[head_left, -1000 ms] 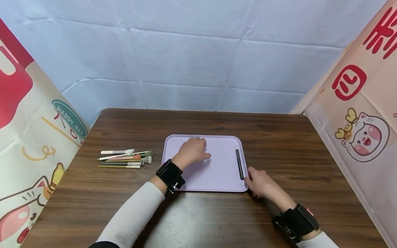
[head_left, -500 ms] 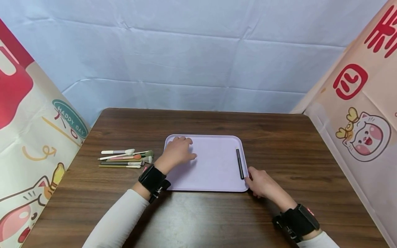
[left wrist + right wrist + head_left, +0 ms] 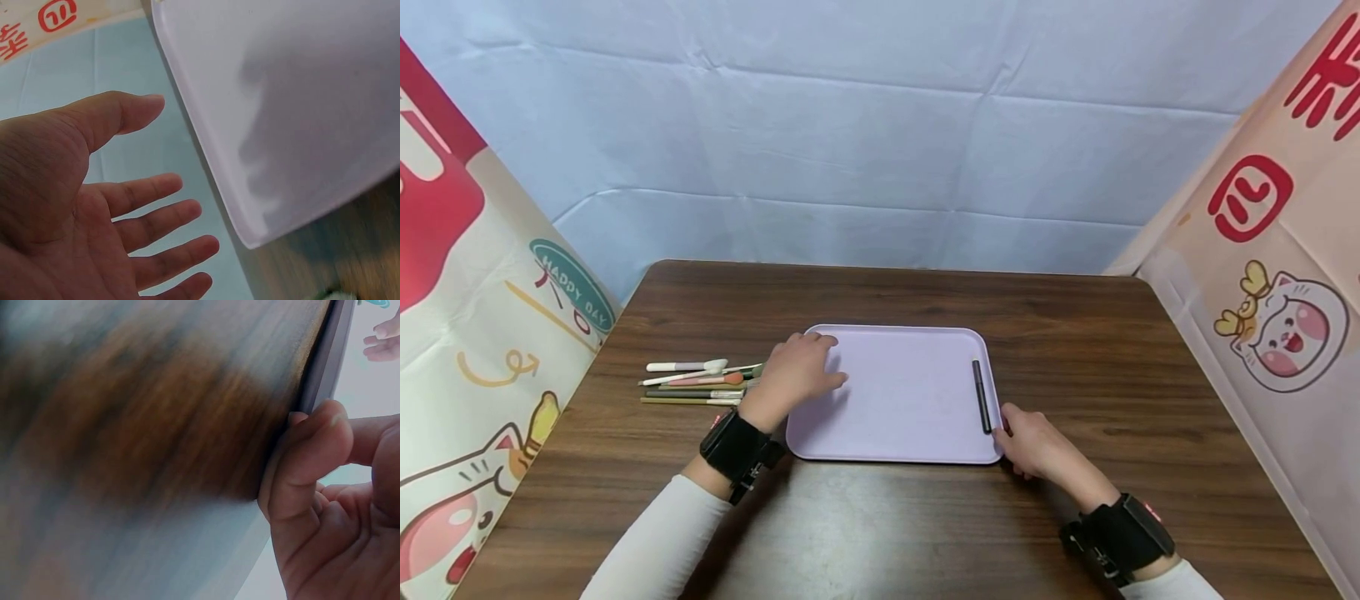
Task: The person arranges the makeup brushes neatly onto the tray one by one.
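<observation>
A pale lilac tray (image 3: pixel 902 392) lies flat on the table, with a slim black pen-like stick (image 3: pixel 982 397) along its right side. My left hand (image 3: pixel 793 371) is above the tray's left edge, fingers spread and holding nothing; the left wrist view shows the open palm (image 3: pixel 75 206) apart from the tray rim (image 3: pixel 209 147). At the near right corner, my right hand (image 3: pixel 1033 442) pinches the tray's rim between thumb and fingers, as the right wrist view shows close up. Left of the tray lies a bunch of makeup brushes (image 3: pixel 700 382), their heads partly hidden by the left hand.
The dark wooden table (image 3: pixel 895 529) carries the tray and brushes. Behind it hangs a pale blue cloth (image 3: pixel 880 150). Printed cartoon sheets stand at the left (image 3: pixel 497 333) and right (image 3: pixel 1285 317) sides.
My left hand has moved left, from over the tray's middle to its left edge, near the brush heads. The right hand stays at the tray corner; tray and black stick have not moved.
</observation>
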Demonstrator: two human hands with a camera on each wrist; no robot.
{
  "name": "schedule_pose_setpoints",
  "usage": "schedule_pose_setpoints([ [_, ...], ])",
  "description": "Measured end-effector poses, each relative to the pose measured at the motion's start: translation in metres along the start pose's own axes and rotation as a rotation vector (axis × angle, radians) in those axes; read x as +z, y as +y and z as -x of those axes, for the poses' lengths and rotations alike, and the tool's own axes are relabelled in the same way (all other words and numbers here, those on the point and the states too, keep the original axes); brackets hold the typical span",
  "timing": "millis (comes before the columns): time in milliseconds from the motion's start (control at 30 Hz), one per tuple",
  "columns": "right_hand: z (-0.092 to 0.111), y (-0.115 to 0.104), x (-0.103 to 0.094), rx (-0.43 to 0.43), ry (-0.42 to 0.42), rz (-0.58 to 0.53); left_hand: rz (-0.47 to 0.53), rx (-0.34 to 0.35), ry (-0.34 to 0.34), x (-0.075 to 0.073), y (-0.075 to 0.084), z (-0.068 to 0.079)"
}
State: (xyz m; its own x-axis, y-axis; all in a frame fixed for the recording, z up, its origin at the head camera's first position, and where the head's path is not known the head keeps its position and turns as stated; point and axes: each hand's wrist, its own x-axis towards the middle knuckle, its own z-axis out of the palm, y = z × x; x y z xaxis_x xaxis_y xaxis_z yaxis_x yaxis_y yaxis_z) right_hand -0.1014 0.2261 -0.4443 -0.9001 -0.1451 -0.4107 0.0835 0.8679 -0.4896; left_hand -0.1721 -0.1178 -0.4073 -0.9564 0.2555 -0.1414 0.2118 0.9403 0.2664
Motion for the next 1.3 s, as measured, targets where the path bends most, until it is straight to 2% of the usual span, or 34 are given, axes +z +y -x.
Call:
schedule_pose_setpoints([
  [600,0.000,0.001,0.001,-0.004,0.007,-0.006,0.024,-0.072,0.036,-0.006,-0.040,0.029],
  [1133,0.001,0.000,-0.001,0.003,-0.002,-0.011,0.022,-0.134,0.024,-0.013,-0.094,0.059],
  [1300,0.001,0.000,-0.001,0.002,-0.005,-0.011,0.019,-0.118,0.046,-0.012,-0.107,0.069],
])
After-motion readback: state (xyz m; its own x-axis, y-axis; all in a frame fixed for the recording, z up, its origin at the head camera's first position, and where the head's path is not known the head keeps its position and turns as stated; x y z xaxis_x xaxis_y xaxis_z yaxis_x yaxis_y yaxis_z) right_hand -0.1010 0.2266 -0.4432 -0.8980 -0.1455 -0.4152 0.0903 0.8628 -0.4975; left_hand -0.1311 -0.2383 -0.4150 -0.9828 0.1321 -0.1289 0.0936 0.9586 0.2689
